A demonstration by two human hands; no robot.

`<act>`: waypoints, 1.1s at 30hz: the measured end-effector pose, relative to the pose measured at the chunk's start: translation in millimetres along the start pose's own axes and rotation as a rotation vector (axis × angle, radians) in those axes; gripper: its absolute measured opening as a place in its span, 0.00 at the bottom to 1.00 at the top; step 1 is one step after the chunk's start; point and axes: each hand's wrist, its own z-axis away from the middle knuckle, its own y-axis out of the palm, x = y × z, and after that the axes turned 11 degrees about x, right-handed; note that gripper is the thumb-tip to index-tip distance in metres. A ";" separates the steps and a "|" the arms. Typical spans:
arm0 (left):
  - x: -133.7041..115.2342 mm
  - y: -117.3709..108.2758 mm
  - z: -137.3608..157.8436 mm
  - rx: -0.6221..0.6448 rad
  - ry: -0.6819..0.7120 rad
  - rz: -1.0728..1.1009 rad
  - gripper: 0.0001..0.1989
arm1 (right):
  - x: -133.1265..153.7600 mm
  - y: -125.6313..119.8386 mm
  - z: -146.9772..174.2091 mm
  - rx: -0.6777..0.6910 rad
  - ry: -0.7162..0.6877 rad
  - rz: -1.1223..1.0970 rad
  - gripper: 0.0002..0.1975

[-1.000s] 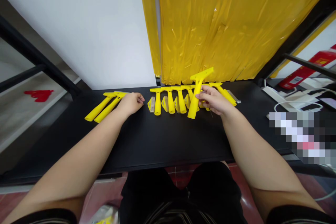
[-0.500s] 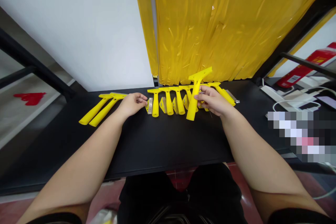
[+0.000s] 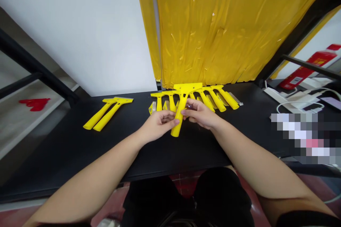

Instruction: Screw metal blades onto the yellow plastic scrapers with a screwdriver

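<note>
Both hands hold one yellow scraper point(image 3: 182, 102) above the black table, its wide head away from me and its handle slanting towards me. My left hand point(image 3: 160, 125) is closed on the lower handle, thumb on top. Higher up the handle, my right hand point(image 3: 201, 114) grips from the right side, fingers bent. Behind the hands lies a row of several yellow scrapers point(image 3: 218, 102), partly covered by the held one and by my fingers. Small yellow and clear pieces point(image 3: 152, 108) lie among them; their kind is hard to make out.
Two more yellow scrapers point(image 3: 109, 115) lie side by side at the left. A white panel point(image 3: 87, 32) and yellow plastic sheeting point(image 3: 218, 28) stand behind the black table point(image 3: 170, 159). At the right are a power strip point(image 3: 279, 99), white cables and a red bottle point(image 3: 309, 65).
My right hand has brought the scraper left and nearer to me. The left hand has left the row's left end, moved right and closed on the handle.
</note>
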 end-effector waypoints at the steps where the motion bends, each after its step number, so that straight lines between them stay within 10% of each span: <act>1: 0.0 2.0 -0.6 0.001 -0.011 0.003 0.19 | -1.8 3.2 -1.2 0.001 0.001 -0.002 0.18; 5: 4.7 -6.7 -2.7 -0.066 -0.042 -0.023 0.20 | -4.6 6.4 -3.3 -0.015 0.028 0.049 0.18; 9: 11.7 -38.4 0.5 -0.388 -0.059 -0.223 0.21 | -0.6 -1.6 -1.2 -0.085 0.023 0.053 0.19; 14: 12.8 -96.1 14.3 -0.631 -0.379 -0.656 0.18 | 7.4 -23.7 3.2 -0.155 -0.018 0.047 0.17; 19: 13.3 -129.2 22.8 -0.576 -0.660 -0.820 0.15 | 15.8 -50.1 7.4 -0.285 -0.067 0.085 0.17; 33: 27.5 -117.6 17.2 -0.451 -0.600 -0.803 0.14 | 16.0 -76.2 11.2 -0.495 -0.125 0.383 0.14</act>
